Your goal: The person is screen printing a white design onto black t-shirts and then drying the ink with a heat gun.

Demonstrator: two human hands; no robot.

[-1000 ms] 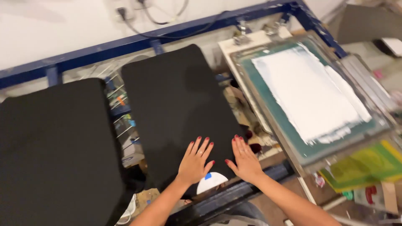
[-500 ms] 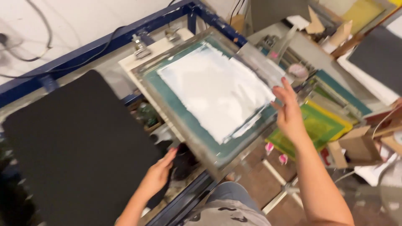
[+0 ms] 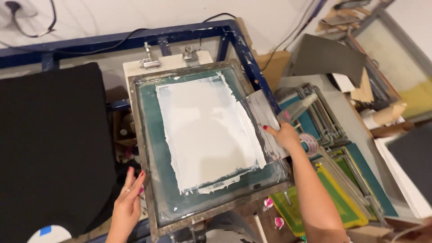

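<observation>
Screen frame (image 3: 204, 144), metal-edged with teal mesh, is lying flat on the press station, its mesh holding a broad spread of white ink (image 3: 207, 130). Right hand (image 3: 283, 134) is pinching a wide squeegee (image 3: 263, 118) at the frame's right edge. Left hand (image 3: 128, 204), fingers loosely spread, is touching the frame's lower left edge beside a black shirt (image 3: 49, 148) on the neighbouring platen. Judged stage: screen inked; print not visible.

Bright, even light; slight blur
</observation>
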